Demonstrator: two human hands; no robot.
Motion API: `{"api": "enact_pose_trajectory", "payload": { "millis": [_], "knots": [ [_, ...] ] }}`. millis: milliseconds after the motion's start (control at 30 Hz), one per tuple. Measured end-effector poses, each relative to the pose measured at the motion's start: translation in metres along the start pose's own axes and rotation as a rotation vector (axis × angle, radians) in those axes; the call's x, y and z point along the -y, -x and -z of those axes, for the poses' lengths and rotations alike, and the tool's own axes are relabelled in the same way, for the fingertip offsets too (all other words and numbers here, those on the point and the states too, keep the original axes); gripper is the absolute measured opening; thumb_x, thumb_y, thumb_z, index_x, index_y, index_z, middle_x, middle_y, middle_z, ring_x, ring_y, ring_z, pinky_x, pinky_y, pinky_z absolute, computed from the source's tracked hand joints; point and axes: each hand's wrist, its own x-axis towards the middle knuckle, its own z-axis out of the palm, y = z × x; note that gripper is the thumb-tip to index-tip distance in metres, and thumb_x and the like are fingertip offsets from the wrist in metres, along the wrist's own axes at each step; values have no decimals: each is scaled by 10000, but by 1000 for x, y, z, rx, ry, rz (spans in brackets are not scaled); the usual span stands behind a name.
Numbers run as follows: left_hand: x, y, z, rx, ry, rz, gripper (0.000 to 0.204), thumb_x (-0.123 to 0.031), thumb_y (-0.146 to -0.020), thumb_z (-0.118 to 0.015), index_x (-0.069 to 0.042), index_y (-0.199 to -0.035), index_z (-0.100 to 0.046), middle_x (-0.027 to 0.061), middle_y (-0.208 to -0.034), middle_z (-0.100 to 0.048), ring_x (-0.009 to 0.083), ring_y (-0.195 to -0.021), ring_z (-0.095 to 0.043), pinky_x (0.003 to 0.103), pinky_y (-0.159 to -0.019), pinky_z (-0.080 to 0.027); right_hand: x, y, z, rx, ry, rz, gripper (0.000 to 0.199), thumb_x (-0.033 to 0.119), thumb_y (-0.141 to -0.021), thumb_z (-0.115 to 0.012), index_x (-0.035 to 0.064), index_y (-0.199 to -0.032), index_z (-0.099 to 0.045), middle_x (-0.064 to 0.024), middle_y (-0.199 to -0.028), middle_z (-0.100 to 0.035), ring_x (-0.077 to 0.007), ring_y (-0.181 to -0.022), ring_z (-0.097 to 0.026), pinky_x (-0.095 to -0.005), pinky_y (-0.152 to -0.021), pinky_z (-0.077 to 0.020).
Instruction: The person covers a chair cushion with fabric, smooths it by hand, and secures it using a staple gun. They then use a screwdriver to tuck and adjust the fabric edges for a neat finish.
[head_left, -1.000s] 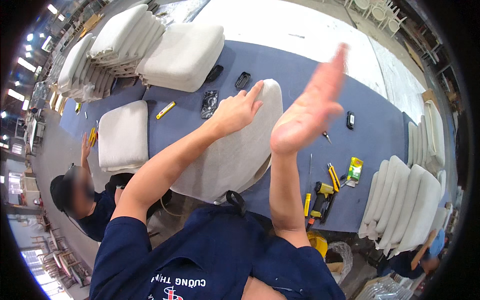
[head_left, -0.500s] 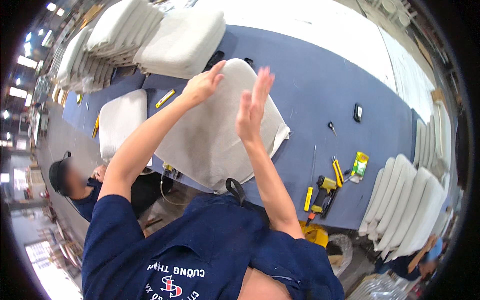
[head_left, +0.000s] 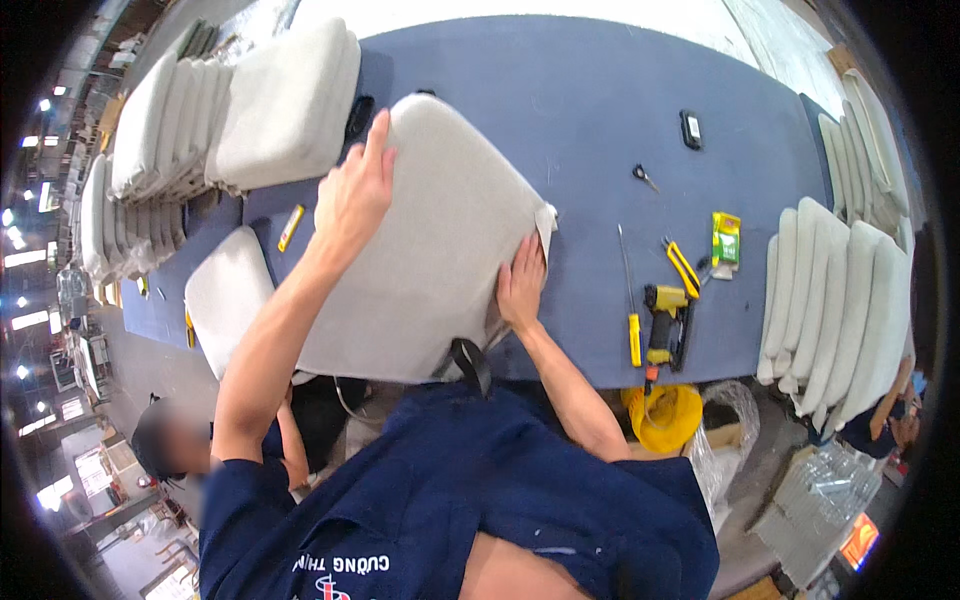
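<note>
A large light-grey fabric seat cushion lies before me on the blue-grey table, one rounded corner pointing away. My left hand is at its far left edge, index finger stretched out, nothing visible in the grasp; whether it touches the fabric is hard to tell. Against the cushion's right side rests my right hand, palm down with fingers extended and holding nothing. Just beyond those fingers, a loose flap of cloth sticks out from the right corner. A black strap overlaps the cushion's near edge.
Right of the cushion lie a yellow-black staple gun, a screwdriver, yellow-handled pliers or cutters and a green-yellow packet. Cushion stacks stand left and right. A co-worker is at the lower left, beside a smaller cushion.
My right hand has come down from above the cushion onto its right side. My left hand has shifted along the far left edge. The whole view has turned somewhat.
</note>
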Motion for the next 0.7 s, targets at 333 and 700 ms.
{"api": "enact_pose_trajectory", "payload": {
  "millis": [333,700],
  "knots": [
    [-12,18,18,-47,46,15,541,-361,-1112,-466,-201,-1614,-345,246,-1020,-725,489,-802,-716,608,-688,-576,258,-71,70,-385,-610,660,801,459,-1080,-416,-8,-1685,-176,-252,-1761,-96,-437,-1635,-34,-613,-1289,-28],
    [-28,15,34,66,168,-3,567,-412,-1099,-483,-173,-1596,-353,303,-1113,-715,514,-940,-705,606,-861,-548,56,-5,-4,-162,-160,99,745,288,-1035,-501,1,-1670,-235,-264,-1743,-153,-454,-1618,-114,-556,-1306,-100]
  ]
}}
